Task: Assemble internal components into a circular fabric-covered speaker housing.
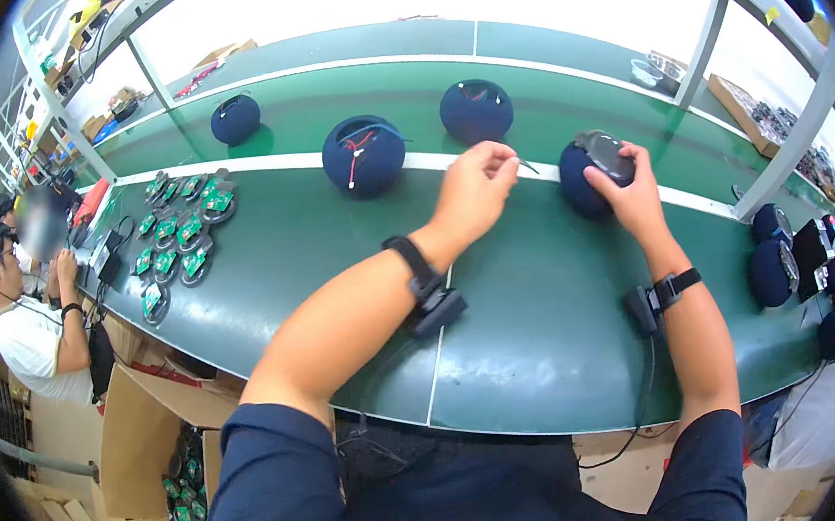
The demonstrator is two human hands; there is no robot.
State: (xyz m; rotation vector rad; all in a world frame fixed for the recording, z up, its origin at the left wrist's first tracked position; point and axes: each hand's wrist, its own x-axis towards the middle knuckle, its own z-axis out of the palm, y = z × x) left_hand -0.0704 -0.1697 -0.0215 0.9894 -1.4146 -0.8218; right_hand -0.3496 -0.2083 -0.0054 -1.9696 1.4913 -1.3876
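Observation:
My right hand [629,188] grips a dark blue fabric-covered ball [579,183] by its side, with the thumb and fingers around the black round cap [608,156] on its top. Just to its left, my left hand [477,194] is closed in a pinch. A short thin dark cord [529,166] sticks out from those fingertips toward the ball; whether it joins the ball I cannot tell. Beyond my left hand sit two similar open-topped balls, one nearer [365,162] and one farther [477,114], with red and white wires showing in their openings.
Several black round parts with green circuit boards [190,227] lie on the left of the green table [534,320]. Another ball [235,120] stands far left. A cardboard box [144,443] of such parts is below. Further balls [772,272] stand at right. A co-worker [37,327] sits left.

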